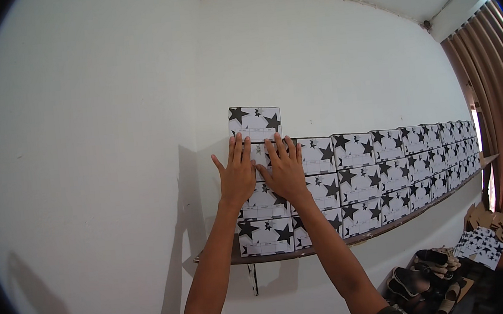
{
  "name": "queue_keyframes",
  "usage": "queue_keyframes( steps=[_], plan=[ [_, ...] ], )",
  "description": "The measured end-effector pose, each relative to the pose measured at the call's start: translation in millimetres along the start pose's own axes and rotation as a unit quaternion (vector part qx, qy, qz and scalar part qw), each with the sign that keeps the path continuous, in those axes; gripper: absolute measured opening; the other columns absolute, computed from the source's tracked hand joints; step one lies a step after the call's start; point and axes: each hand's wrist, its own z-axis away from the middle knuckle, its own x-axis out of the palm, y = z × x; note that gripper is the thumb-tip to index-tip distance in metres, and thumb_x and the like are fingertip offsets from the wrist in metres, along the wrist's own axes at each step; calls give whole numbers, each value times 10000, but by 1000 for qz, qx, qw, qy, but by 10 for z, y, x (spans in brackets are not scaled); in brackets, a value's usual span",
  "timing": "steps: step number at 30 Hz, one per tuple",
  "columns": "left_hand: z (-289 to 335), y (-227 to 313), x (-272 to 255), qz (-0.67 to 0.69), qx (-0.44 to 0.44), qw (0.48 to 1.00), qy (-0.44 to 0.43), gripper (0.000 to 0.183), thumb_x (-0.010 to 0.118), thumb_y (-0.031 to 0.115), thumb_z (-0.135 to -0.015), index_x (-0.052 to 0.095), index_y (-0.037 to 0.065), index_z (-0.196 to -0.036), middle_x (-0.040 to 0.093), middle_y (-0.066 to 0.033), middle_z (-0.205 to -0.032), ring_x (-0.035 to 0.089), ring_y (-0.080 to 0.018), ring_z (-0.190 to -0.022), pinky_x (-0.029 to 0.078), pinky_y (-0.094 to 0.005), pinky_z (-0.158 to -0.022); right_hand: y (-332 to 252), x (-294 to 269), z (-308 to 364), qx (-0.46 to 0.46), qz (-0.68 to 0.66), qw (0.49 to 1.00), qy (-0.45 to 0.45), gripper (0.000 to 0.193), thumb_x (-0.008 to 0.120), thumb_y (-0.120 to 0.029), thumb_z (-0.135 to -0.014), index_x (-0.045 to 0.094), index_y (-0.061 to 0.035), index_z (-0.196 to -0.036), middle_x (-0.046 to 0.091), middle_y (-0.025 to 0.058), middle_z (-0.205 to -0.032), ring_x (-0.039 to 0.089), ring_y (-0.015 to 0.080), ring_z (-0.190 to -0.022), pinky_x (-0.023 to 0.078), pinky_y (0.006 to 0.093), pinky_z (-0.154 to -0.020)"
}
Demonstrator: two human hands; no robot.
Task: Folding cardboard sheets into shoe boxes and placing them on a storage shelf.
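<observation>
Left hand (239, 179) and right hand (285, 175) lie flat at frame centre

Spread open, gripping nothing, they seem to steady the topmost starred box (254, 120) and the box beneath (258, 154), stacked at the left end of the shelf (273, 257).

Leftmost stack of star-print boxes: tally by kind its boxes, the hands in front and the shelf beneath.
Star-print boxes in that stack: 4
Left hand and right hand: 2
Shelf: 1
Total: 7
</observation>
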Motion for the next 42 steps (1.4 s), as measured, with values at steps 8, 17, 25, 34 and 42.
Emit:
queue_keyframes(
  steps=[8,17,25,34,42],
  plan=[
    [-6,17,-67,58,-57,997,9,610,559,258,-1003,349,178,-1571,142,-217,-1663,178,-434,-1531,145,-780,-1113,-7,11,0,31,17,999,10,706,583,-483,-957,441,-62,-1506,334,268,-1571,265,461,-1466,121,733,-1146],
    [-2,-128,-150,123,-59,990,-47,605,539,385,-1015,345,269,-1576,114,-206,-1672,228,-454,-1508,190,-779,-1106,0,-14,-8,36,-6,999,-33,737,579,-507,-949,419,-73,-1523,312,294,-1574,219,459,-1489,52,776,-1111],
    [98,207,-300,67,-74,995,-28,677,478,461,-1043,219,236,-1627,19,-244,-1681,18,-448,-1553,125,-785,-1108,-29,-274,164,35,-27,999,2,786,609,-456,-937,334,-76,-1569,252,308,-1596,219,491,-1479,83,768,-1120],
    [994,947,-762,503,-89,858,52,847,473,527,-1034,117,24,-1615,47,-238,-1683,72,-384,-1564,91,-558,-1230,-134,-1261,1006,65,-218,971,-68,806,668,-318,-931,285,47,-1538,273,343,-1567,359,511,-1371,318,541,-1138],
    [2053,2440,-912,693,-211,686,-70,866,508,564,-1006,135,75,-1616,125,-141,-1690,143,-353,-1555,127,-591,-1218,766,-2705,2288,188,-228,940,-169,813,653,-334,-959,246,43,-1554,315,309,-1569,361,445,-1421,302,487,-1173]
  ],
)
